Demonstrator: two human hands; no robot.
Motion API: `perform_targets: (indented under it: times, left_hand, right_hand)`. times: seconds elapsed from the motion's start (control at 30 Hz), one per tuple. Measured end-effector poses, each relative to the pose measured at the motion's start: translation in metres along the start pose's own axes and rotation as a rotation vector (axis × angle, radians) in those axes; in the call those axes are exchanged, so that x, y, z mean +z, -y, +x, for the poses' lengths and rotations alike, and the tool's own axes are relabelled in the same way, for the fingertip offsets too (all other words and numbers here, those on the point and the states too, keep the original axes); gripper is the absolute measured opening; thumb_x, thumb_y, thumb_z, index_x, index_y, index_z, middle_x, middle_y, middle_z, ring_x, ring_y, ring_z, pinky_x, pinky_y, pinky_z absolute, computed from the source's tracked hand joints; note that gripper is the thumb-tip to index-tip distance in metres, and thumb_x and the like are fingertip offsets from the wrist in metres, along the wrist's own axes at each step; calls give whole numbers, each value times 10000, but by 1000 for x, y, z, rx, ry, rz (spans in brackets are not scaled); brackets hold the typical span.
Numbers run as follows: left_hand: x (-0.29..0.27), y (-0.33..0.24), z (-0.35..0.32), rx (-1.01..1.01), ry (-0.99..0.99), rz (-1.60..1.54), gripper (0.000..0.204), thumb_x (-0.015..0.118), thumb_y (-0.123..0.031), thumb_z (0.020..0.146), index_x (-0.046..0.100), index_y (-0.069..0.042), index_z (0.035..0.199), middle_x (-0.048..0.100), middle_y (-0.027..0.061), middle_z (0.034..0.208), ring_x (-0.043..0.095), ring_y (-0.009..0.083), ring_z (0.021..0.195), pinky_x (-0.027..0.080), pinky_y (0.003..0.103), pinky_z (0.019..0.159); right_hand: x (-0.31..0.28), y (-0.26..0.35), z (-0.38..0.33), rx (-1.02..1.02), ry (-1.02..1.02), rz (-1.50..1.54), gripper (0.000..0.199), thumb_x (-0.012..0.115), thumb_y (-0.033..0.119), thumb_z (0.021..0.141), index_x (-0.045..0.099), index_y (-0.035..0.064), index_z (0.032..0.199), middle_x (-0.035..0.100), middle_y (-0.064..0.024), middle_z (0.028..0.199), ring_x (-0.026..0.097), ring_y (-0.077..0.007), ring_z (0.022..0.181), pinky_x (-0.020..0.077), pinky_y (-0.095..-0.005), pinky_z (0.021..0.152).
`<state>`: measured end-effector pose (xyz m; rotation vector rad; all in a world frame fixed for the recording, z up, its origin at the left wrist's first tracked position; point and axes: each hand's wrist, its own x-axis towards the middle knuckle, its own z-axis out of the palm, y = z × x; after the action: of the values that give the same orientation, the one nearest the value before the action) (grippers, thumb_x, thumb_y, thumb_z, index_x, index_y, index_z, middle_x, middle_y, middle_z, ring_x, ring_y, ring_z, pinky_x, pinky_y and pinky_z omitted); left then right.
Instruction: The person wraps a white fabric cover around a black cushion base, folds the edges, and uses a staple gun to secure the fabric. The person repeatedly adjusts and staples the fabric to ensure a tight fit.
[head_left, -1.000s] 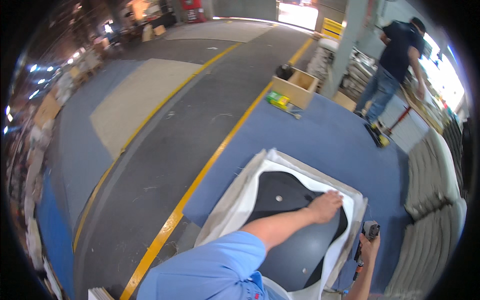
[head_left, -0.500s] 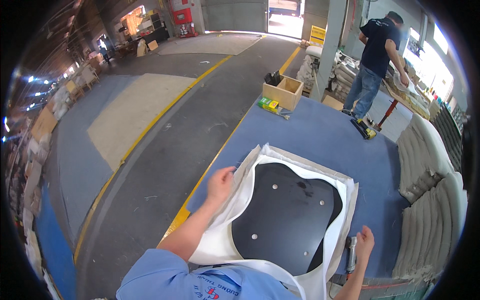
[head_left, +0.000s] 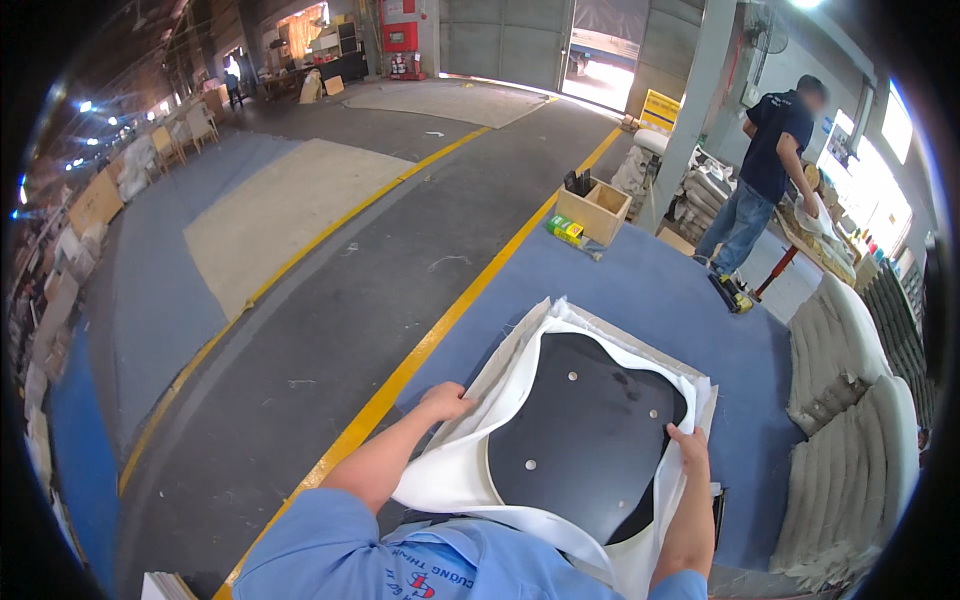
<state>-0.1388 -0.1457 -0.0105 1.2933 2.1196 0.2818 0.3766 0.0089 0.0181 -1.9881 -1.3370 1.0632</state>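
A black curved panel (head_left: 590, 430) with several round holes lies in front of me on white padding (head_left: 450, 475). The padding's edges curl up around the panel, and greyish-beige cloth (head_left: 640, 345) shows beneath it along the far side. My right hand (head_left: 688, 445) is closed on the padding's right edge, thumb toward the panel. At the left edge, my left hand (head_left: 447, 402) is closed with its fingertips at the cloth; part of that grip is hidden. A dark piece of a tool (head_left: 718, 508) shows beside my right forearm, mostly covered.
The blue table (head_left: 650, 275) carries a wooden box (head_left: 600, 212), a small green-and-yellow carton (head_left: 564, 228) and a yellow-and-black power tool (head_left: 733, 293). Stacked pale padded pieces (head_left: 850, 470) stand at the right. Beyond, a person (head_left: 765, 175) works at another table.
My right hand has moved inward from beside the tool and taken hold of the padding's right edge. My left hand has come down onto the left edge. The view has shifted.
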Motion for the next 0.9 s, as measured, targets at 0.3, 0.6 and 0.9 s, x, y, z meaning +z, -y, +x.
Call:
perform_targets:
  times: [0.3,0.6,0.9]
  left_hand:
    - [19,-11,-19,83,-208,82,402,494,-411,1018,742,-97,985,746,167,987,705,392,963,541,538,830]
    - [19,-3,-15,101,-169,105,420,468,-402,1029,746,-95,953,745,163,974,704,386,953,538,531,827]
    - [14,-4,-9,41,-61,71,433,486,-450,1017,753,-109,1005,749,147,1025,702,369,1001,540,510,865]
  right_hand:
    - [-2,-2,-17,91,29,370,608,834,177,856,561,-22,1362,679,-158,1222,647,-303,1107,496,-434,971]
    - [-11,-11,-31,144,-6,303,554,829,204,873,579,-22,1314,697,-131,1131,667,-275,987,518,-433,859]
    - [-14,-15,-30,154,-54,230,594,851,205,845,557,8,1322,683,-122,1108,661,-265,942,527,-429,797]
